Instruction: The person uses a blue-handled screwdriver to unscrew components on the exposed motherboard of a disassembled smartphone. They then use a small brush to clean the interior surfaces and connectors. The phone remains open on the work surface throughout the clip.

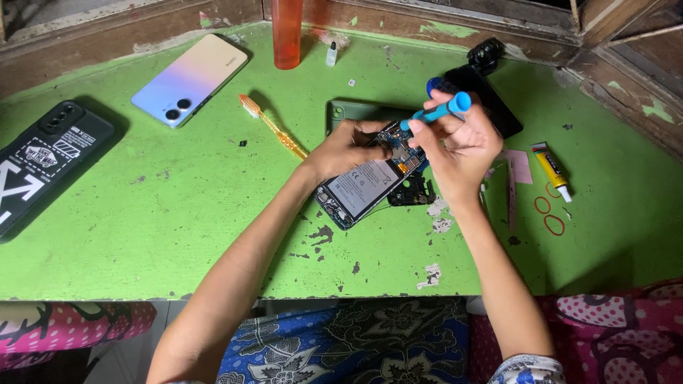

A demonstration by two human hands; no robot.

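Green paint, chipped in patches, covers the wooden table (178, 235) where an opened smartphone (370, 181) lies with its back off, battery and circuit board exposed. The left hand (345, 149) presses down on the phone's upper left part, fingers curled over its edge to steady it. The right hand (459, 146) is closed around a blue precision screwdriver (441, 110), whose tip points down at the circuit board near the top of the phone; the exact screw it meets is probably hidden by the fingers. A small black plastic cover piece (413, 192) lies just beside the phone's right edge. Behind the hands rests a dark green back cover (356, 112). An orange toothbrush (274, 128) lies to the left, a pastel phone (191, 80) beyond it, and a black-cased phone (46, 160) at the far left. A yellow glue tube (551, 169) and red rubber bands (549, 215) sit to the right.
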